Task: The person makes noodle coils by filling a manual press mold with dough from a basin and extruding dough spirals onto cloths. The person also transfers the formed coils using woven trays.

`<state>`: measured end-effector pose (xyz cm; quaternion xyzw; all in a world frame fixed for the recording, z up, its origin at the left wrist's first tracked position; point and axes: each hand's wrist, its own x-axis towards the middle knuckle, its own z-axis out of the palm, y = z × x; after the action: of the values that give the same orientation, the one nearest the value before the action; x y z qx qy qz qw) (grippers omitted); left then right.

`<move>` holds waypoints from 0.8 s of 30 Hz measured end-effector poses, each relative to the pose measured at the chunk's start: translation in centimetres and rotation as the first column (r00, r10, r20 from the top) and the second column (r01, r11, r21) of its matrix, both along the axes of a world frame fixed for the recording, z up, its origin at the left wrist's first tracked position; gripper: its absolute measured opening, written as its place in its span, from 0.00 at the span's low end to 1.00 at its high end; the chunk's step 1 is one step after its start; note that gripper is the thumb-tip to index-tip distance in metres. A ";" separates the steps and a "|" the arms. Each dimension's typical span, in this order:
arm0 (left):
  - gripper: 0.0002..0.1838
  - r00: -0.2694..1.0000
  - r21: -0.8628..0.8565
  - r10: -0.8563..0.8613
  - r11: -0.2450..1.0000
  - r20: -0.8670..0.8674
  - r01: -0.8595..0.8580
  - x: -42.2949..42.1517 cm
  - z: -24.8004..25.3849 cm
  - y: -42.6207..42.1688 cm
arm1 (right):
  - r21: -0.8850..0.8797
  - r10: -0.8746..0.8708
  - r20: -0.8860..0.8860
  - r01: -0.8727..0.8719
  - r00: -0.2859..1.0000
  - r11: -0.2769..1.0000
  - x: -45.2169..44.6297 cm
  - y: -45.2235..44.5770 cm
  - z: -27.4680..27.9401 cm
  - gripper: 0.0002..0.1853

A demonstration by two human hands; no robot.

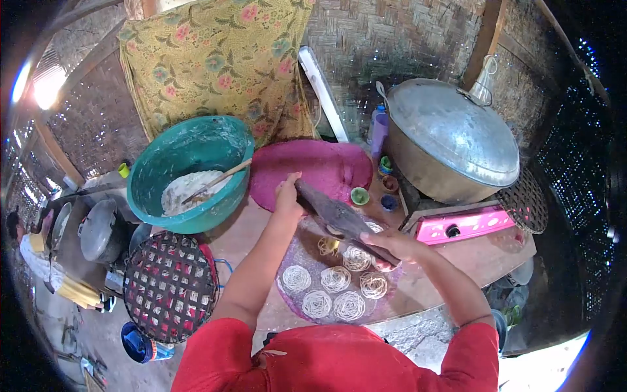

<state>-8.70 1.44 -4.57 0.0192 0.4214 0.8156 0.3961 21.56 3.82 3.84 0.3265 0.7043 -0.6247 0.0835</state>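
A dark wooden noodle press (336, 212) stretches slantwise between my hands, above a patterned purple mat (290, 258). My left hand (288, 196) is closed around its upper left end. Its lower right end is in the grip of my right hand (392, 245). Under the press lies a small yellowish nest of strands (328, 245), partly covered by it. Several white, round noodle nests (336, 279) lie on the mat nearer to me. The underside of the press is hidden from view.
A green basin (140, 189) holds white dough or flour and a wooden stick. Behind the mat lies a magenta tray (281, 171). Small colored cups (360, 196) stand right of it. A large lidded pot (424, 153) sits on a pink stove (467, 224). A woven rack (171, 287) is at left.
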 end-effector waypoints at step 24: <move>0.18 0.999 0.027 0.024 0.999 -0.031 -0.023 -2.1 -2.5 -0.8 | 0.247 -0.030 0.047 0.017 0.998 0.969 -2.2 -0.6 -2.2 0.31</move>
<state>-10.83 0.63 -7.09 0.0321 0.4170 0.8253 0.3794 19.40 3.25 1.67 0.3583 0.7702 -0.5250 0.0528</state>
